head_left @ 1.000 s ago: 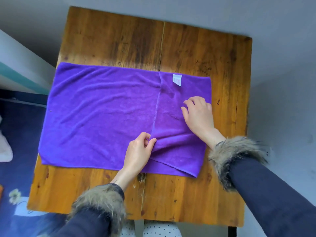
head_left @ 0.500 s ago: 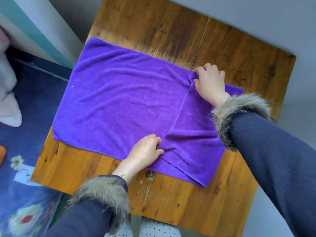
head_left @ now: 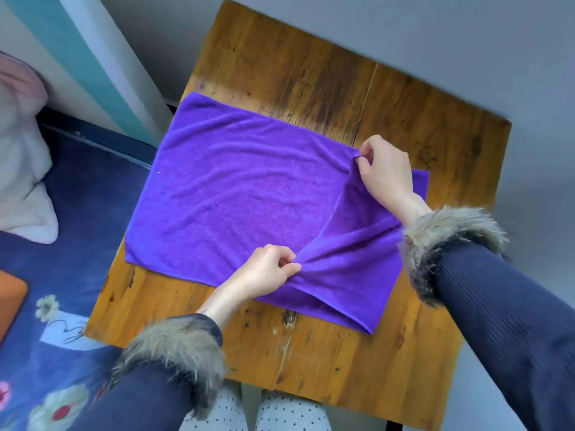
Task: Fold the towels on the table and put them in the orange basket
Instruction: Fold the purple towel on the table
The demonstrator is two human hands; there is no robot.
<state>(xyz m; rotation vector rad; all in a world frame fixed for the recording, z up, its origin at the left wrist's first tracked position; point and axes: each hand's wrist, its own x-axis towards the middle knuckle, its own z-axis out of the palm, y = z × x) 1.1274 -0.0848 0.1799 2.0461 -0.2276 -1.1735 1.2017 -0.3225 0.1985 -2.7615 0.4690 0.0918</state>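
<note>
While a purple towel lies spread across the wooden counter, its right-hand end is folded over onto itself as a narrower flap with a stitched hem running along its edge. At the far end of that hem, the right hand has its fingers curled and pinching the corner of the flap, lifting it slightly off the layer beneath. Near the counter's front edge, the left hand pinches the near corner of the same flap, thumb against curled fingers, and the cloth gathers into taut creases running away from that grip. Both arms wear dark ribbed sleeves with fur cuffs. On the floor to the left lies a blue flowered rug, with an orange object showing at the picture's left edge, well apart from the towel.
</note>
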